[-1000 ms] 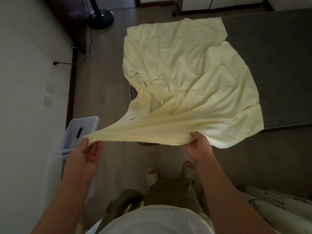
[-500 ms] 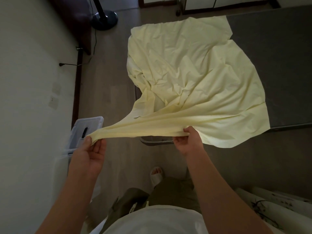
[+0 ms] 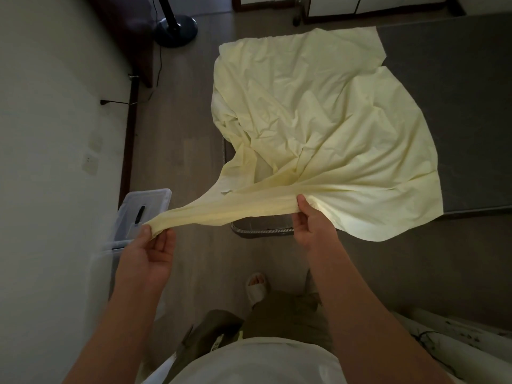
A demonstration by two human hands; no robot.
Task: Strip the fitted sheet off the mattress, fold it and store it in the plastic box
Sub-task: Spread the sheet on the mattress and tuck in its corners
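Arms: bare skin runs from the left grip (image 3: 150, 252) and the right grip (image 3: 313, 221) all the way to the lower edge of the view.
Top: a plain, off-white garment (image 3: 257, 361) of smooth cloth with a rounded hem, below and between the two grips.
Trousers: loose, creased olive-khaki cloth (image 3: 279, 309), below the right grip; the leg below the left grip lies in deeper shadow.
Waist tag: a small pale strip (image 3: 217, 339) with dark print and a yellow-green tip at the top's hem, below and between the grips; the print is too small to read.
Footwear: a pale open-toed slipper (image 3: 256, 286) with one broad strap and toes showing, below the right grip and to its left.
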